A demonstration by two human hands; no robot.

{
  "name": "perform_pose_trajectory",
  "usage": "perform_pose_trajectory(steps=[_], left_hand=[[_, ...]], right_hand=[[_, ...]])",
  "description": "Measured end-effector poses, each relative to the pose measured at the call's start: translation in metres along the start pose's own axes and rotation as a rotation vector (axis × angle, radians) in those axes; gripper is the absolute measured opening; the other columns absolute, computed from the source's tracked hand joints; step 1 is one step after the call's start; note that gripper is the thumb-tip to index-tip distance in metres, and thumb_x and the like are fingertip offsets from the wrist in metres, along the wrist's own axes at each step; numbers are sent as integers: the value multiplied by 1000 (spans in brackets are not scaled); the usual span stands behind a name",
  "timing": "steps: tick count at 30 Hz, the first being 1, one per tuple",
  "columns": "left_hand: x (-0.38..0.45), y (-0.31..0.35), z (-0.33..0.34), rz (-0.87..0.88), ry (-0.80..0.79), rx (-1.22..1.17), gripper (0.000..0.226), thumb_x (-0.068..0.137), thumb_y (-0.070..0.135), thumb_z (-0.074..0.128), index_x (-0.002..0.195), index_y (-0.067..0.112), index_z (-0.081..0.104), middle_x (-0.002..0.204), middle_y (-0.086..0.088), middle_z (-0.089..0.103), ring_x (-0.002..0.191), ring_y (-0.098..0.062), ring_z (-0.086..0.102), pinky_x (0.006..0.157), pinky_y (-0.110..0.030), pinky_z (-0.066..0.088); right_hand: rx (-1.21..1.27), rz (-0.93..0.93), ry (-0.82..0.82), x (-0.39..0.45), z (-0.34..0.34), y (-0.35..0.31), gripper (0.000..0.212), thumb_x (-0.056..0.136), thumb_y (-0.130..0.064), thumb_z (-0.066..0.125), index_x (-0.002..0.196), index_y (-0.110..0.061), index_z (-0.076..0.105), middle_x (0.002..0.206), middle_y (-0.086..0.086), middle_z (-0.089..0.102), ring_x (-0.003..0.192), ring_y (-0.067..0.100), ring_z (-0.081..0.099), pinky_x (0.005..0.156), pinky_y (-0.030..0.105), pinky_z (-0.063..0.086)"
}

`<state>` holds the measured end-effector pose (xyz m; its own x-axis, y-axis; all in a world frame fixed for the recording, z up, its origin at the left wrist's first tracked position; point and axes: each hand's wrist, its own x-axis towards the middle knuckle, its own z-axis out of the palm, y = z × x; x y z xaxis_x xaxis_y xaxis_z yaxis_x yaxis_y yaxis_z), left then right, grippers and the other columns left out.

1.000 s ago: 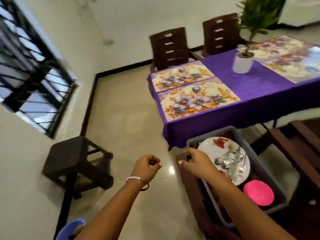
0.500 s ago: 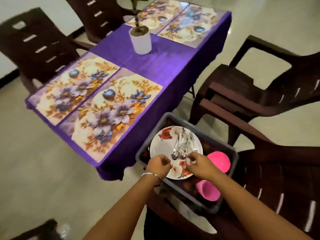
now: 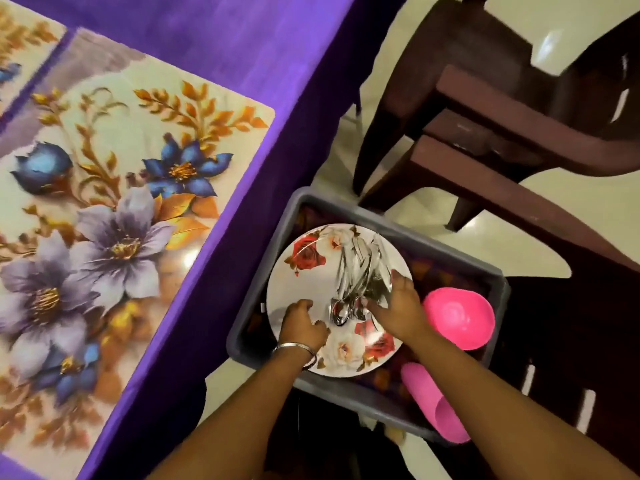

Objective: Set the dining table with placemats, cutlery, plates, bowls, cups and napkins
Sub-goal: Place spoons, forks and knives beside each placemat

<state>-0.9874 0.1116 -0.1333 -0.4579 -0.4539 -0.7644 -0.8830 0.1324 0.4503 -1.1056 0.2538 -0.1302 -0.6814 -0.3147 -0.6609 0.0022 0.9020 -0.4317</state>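
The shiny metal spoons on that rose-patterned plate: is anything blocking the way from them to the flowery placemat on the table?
Nothing visible blocks it. The metal spoons lie on the rose-patterned plate in the grey plastic tub, both hands already at them. The floral placemat on the purple tablecloth lies bare, just left of the tub.

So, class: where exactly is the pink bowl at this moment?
In the head view the pink bowl sits lower right, inside the grey tub, just right of the floral plate and above the pink cup.
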Motion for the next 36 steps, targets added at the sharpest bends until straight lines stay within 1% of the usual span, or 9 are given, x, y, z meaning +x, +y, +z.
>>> perform_pose_trajectory(steps=[3,6,11,14,19,22,28,33,36], left_hand=[[29,8,12,11,-28,-62,55,86,7,60,138,5,42,132,-13,50,118,-27,51,100,-30,40],[42,23,21,-27,-57,-191,55,84,0,60,136,5,42,110,-7,54,97,-19,52,88,-22,40],[37,45,38,-106,-92,-382,48,84,-10,50,123,12,32,101,-10,58,75,-16,56,53,-18,46],[32,52,48,-147,-115,-455,48,86,-15,45,118,14,24,97,-10,52,76,-12,50,59,-17,45],[30,48,54,-187,-148,-532,46,85,-23,34,111,13,21,83,-8,48,65,-11,40,41,-7,36],[30,43,50,-221,-137,-609,46,84,-25,31,112,11,24,109,-29,57,58,-14,44,39,-10,35],[35,35,51,-251,-180,-634,50,79,-26,33,114,9,29,123,-27,57,67,-14,46,56,-20,38],[37,35,57,-249,-223,-622,43,83,-24,32,113,7,30,80,-8,53,48,-12,45,39,-14,35],[37,34,61,-230,-240,-591,39,86,-20,32,114,6,31,71,-5,48,31,0,39,38,-13,33]], right_hand=[[-14,37,64,36,8,5,87,83,-43,69,142,3,27,139,23,35,131,37,34,108,39,30],[-55,73,124,53,20,5,83,84,-52,63,139,2,32,136,23,38,128,39,36,107,41,29],[20,214,153,58,41,-9,82,78,-59,65,133,-6,36,134,16,36,126,36,33,101,45,34],[57,273,153,60,49,-17,80,74,-56,71,128,-9,35,132,13,34,125,34,33,100,47,36],[65,322,171,69,55,-24,72,79,-43,72,127,-7,33,134,14,35,124,33,34,101,45,34],[55,281,156,70,56,-24,59,85,-36,67,125,-6,36,132,15,37,121,32,36,98,43,35],[27,247,158,70,61,-19,40,94,-28,54,123,-5,39,129,15,41,118,32,41,97,43,32],[-64,267,105,73,64,-20,33,95,-20,49,124,-6,40,127,13,44,118,31,43,95,44,31],[-152,251,123,71,65,-20,31,92,-14,46,123,-8,42,125,12,44,117,30,41,95,43,29]])
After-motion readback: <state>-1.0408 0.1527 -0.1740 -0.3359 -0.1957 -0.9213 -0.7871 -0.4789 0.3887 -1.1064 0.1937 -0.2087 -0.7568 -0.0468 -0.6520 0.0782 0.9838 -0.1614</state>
